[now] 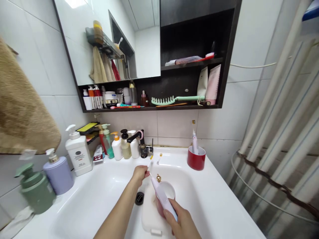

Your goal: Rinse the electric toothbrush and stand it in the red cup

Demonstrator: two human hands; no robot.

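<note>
Head view: we record the right hand (pixel 183 217) closed around a pale toothbrush handle (pixel 161 195), in front of the black faucet (pixel 142 143). Left hand (pixel 140 175) pinches a brush head (pixel 151 159) near its tip; whether joined, we cannot tell. Red cup (pixel 196 163) stands right of the faucet.

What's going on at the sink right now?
A person's right hand grips a pale electric toothbrush handle over the sink. The left hand pinches a yellow-bristled brush head by the handle's tip; whether the two are joined is hard to tell. Below are a cup and a white case. A similar handle stands in the red cup on the right.
</note>
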